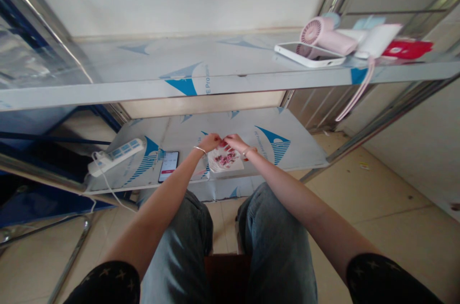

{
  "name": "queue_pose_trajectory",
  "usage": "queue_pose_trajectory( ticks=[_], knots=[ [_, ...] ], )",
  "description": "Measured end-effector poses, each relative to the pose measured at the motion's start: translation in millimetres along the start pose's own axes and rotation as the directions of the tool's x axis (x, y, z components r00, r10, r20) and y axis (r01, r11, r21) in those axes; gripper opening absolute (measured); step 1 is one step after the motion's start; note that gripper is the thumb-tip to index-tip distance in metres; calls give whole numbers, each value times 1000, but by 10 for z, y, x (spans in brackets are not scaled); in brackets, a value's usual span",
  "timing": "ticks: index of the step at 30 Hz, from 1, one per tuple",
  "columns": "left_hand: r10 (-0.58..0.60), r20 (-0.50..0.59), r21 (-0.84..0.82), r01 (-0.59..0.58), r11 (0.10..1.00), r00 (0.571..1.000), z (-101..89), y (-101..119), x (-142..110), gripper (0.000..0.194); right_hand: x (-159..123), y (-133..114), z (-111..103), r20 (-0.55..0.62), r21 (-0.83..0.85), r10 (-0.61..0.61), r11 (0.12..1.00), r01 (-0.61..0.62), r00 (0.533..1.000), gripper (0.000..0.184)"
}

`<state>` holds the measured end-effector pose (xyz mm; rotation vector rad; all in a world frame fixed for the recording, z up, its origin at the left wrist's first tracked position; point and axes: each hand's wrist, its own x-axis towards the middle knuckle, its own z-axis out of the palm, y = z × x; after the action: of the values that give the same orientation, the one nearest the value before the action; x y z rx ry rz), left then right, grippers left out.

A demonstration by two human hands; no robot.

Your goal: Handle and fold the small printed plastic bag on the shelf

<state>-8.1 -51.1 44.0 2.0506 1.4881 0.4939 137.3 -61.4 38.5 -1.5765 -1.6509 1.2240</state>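
Left hand (211, 141) and right hand (235, 142) are sitting narrow, fingertips near-meeting at clear bag's (215, 164) far edge — held item unclear | bag with reddish pieces (227, 159) is lying on lower shelf (305, 151) | phone (168, 167) is lying between bag and power strip (118, 155)

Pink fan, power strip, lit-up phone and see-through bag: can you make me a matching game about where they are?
1. Pink fan
2. Power strip
3. Lit-up phone
4. See-through bag

A. Lower shelf, left end
B. Right by the left hand and right hand
C. Upper shelf, right side
D. Lower shelf, beside the left forearm

Pairs: 1-C, 2-A, 3-D, 4-B
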Motion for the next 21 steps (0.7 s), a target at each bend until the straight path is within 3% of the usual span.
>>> queue_pose_trajectory(
  ticks=[3,8,13,18,21],
  knots=[
    [2,52,261,-15,965,999,58,27,14,29,29,21,12,-21,-67,-3,998,2,1000,17],
    [-123,72,443,79,893,990,87,68,9,31,3,48,34,-19,-165,-16,986,13,1000,15],
    [-168,1,427,151,892,986,21,-52,2,31,-54,2,55,2,-443,-71,894,64,997,23],
    [-94,-20,382,95,919,995,-15,-72,-21,26,-76,-39,9,-75,-518,-40,855,-5,996,25],
    [-65,-16,368,66,928,998,22,-4,-20,26,-86,-48,-4,-129,-530,-96,848,13,987,22]
  ],
)
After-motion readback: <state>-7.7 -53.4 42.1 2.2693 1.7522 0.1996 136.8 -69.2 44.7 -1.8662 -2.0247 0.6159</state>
